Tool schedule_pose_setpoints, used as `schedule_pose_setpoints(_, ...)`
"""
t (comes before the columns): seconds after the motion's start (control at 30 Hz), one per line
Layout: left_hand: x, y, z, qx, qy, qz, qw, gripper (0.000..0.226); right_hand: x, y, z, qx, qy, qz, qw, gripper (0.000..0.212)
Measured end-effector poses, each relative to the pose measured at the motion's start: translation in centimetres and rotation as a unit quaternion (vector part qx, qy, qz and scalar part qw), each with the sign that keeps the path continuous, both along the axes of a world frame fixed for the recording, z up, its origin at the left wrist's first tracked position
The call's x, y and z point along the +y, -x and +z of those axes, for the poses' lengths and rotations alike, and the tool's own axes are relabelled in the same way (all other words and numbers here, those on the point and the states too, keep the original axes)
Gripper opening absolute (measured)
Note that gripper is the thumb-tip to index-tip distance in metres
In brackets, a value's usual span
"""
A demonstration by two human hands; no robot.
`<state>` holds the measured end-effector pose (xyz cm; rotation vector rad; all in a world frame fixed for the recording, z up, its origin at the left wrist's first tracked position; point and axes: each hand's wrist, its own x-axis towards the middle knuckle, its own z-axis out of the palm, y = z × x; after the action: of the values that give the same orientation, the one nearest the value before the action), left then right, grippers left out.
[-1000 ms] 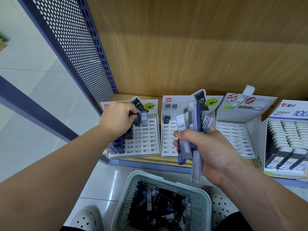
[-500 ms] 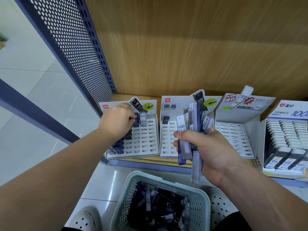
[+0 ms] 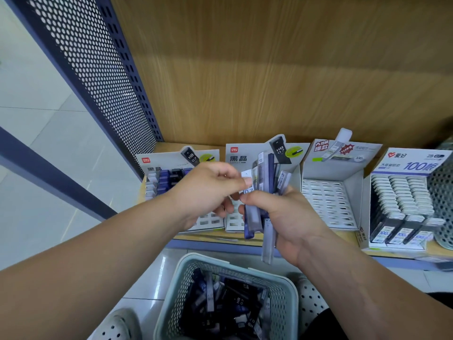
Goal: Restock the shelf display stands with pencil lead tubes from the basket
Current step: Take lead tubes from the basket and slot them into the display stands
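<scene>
Hands are meeting in front of the shelf [image 3: 208, 244]. The right hand [image 3: 286, 217] is clenching a fan of lead tubes [image 3: 269, 173] upright in its fist, caps uppermost, and that is leaving each one standing clear enough to be picked off singly. The left hand [image 3: 208, 192] is reaching across, its thumb and forefinger pinching the front tube [image 3: 247, 184], the pale-labelled one marked 0.7 at the left edge of the fan. To my eye it is being drawn out for a slot. Just behind that hand the left stand [image 3: 157, 164] is showing blue and dark tubes filling its upper rows, with bare slots waiting lower down, so I am guessing that is where this one is heading. The middle stand [image 3: 239, 158] is sitting behind the fan, mostly hidden, and I cannot tell how full it is. Further right the third stand [image 3: 328, 202] is lying bare of stock, while the fourth stand [image 3: 402, 192] is looking packed. Down between the person's shoes the basket [image 3: 169, 300] is waiting on the floor with a heap of spare tubes [image 3: 235, 303] inside, parked right under the working hands so refills are needing only a short dip.
</scene>
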<state>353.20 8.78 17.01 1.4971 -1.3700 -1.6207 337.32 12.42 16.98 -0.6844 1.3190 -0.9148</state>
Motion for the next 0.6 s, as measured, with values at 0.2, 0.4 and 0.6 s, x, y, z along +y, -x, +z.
schedule_pose_setpoints(0.2,0.6,0.2,0.6,0.064,-0.036,0.059,0.996,0.010,0.4,-0.1,0.2,0.010,0.001,0.004,1.000,0.044)
schedule_pose_setpoints(0.4,0.3,-0.1,1.2,0.183,-0.126,0.085,0.971,0.006,0.3,0.3,0.7,-0.099,-0.002,0.003,0.995,0.015)
schedule_pose_setpoints(0.6,-0.1,-0.8,1.2,0.221,-0.100,0.070,0.968,0.008,0.1,-0.1,1.2,-0.116,0.015,-0.004,0.993,0.014)
